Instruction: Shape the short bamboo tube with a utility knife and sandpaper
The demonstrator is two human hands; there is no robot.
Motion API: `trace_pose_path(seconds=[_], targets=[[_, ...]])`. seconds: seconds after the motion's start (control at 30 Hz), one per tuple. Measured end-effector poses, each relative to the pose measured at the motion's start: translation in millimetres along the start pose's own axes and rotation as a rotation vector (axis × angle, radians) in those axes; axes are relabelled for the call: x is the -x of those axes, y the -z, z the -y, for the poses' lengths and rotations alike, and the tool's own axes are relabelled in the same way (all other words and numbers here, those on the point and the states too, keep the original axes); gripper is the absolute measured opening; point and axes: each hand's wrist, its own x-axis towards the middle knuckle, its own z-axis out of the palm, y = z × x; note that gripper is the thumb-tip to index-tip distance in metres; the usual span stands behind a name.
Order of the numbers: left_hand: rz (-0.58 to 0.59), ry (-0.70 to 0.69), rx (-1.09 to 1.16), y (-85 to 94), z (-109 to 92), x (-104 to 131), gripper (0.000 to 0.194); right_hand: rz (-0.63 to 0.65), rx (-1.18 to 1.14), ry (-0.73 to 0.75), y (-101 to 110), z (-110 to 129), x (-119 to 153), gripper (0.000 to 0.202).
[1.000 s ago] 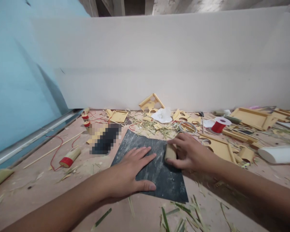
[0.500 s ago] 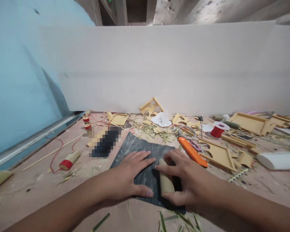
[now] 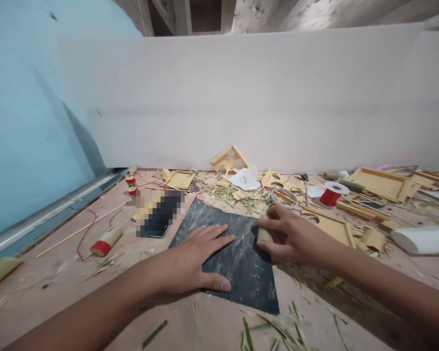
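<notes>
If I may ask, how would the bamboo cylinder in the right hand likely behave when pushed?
The bamboo cylinder would probably roll if the right hand released it, given its rounded side. Its woody wall looks stiff, so it likely wouldn't bend.

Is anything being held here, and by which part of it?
The right hand holds a tan cylinder, gripped near both its ends. The left hand lies flat on the black sheet, gripping nothing.
</notes>
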Motion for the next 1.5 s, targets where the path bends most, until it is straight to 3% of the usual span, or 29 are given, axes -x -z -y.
trace_pose_path(seconds=[0.07, 0.17, 0.33, 0.47, 0.63, 0.7, 0.83, 0.93, 1.1, 1.27, 1.4, 1.5], targets=[[0.006, 0.008, 0.000, 0.9, 0, 0, 0.093, 0.007, 0.020, 0.026, 0, 3, 1, 0.028], [-0.012, -0.024, 0.015, 1.3, 1, -1, 0.093, 0.077, -0.007, 0.178, 0, 13, 3, 0.027], [0.005, 0.006, -0.009, 4.2, 3, -4, 0.094, -0.011, 0.102, 0.158, 3, 14, 1, 0.024], [0.032, -0.012, 0.001, 7.1, 4, -4, 0.094, 0.070, -0.015, 0.244, -1, 16, 3, 0.028], [0.024, -0.004, 0.009, 7.8, 4, -2, 0.091, 0.007, 0.045, 0.106, 3, 8, -1, 0.020], [0.045, 0.018, 0.000, 8.7, 3, -2, 0.093, 0.020, 0.006, 0.131, 2, 10, 0, 0.019], [0.082, -0.004, -0.045, 11.9, -2, -2, 0.094, 0.093, -0.069, 0.225, 1, 11, 0, 0.030], [0.088, -0.003, -0.056, 12.9, -2, -3, 0.093, 0.034, 0.000, 0.087, 3, 1, -4, 0.032], [0.093, -0.001, -0.044, 11.1, 1, -4, 0.098, 0.044, -0.045, 0.080, 0, 0, -6, 0.074], [0.099, -0.003, -0.035, 11.4, 3, -4, 0.096, -0.022, 0.046, -0.103, 4, 4, -6, 0.033], [0.110, -0.022, -0.025, 11.2, 3, -4, 0.098, 0.070, -0.062, 0.036, 3, 13, 0, 0.039], [0.088, -0.023, -0.033, 9.6, 3, -5, 0.097, 0.052, -0.013, 0.019, 4, 10, 0, 0.037]])
